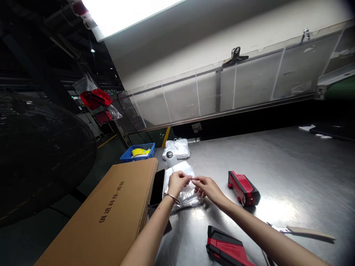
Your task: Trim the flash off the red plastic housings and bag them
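Observation:
My left hand (178,182), with a bangle on its wrist, is closed in a pinch. Its fingertips meet those of my right hand (207,187), also pinched together. Whatever lies between them is too small to make out. Beneath both hands is a stack of clear plastic bags (191,197) on the metal table (277,159). A red and black plastic housing (244,187) stands to the right of my right hand. Another red and black housing (226,246) lies nearer, below my right forearm.
A large cardboard box (122,207) stands at the left, beside a dark phone-like slab (158,187). Behind the bags are a pump bottle (171,160), a white wrapped bundle (177,148) and a blue bin (138,157). A tan-handled tool (309,232) lies at the right.

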Motion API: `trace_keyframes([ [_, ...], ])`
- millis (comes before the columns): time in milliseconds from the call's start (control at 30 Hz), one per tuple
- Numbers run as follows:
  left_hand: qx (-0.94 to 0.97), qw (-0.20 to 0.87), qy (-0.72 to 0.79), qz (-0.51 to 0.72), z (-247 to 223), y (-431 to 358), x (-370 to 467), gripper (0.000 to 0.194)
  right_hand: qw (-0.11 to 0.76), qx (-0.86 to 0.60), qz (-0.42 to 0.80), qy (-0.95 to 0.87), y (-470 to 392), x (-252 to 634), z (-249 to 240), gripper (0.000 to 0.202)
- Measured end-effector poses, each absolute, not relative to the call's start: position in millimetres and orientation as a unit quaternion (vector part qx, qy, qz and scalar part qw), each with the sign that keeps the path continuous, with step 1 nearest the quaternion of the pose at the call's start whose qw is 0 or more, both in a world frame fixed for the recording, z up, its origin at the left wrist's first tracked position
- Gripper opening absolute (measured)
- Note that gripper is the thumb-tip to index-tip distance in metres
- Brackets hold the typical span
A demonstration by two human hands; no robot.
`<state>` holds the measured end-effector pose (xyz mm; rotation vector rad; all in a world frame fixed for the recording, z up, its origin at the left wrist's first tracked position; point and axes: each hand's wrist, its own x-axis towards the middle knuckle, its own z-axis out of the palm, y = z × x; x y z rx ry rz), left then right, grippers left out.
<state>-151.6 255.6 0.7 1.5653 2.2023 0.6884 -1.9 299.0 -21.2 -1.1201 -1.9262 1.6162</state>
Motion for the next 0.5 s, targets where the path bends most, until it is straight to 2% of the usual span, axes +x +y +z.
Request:
trace_keyframes([
  [267, 0.575, 0.061, 0.778, 0.246, -8.3, 215.6, -125.7, 0.015, 0.243, -0.453, 0.677, -0.526, 314.8, -5.8, -31.4, 0.031],
  [333, 0.581, 0.056, 0.776, 0.24, -11.8, 209.0, -125.1, 0.01, 0.266, -0.459, 0.682, -0.503, 316.6, -3.2, -33.2, 0.03],
  [500, 0.575, 0.087, 0.775, 0.247, -12.7, 206.4, -127.8, 0.015, 0.315, -0.446, 0.701, -0.46, 316.7, -0.1, -33.7, 0.029],
])
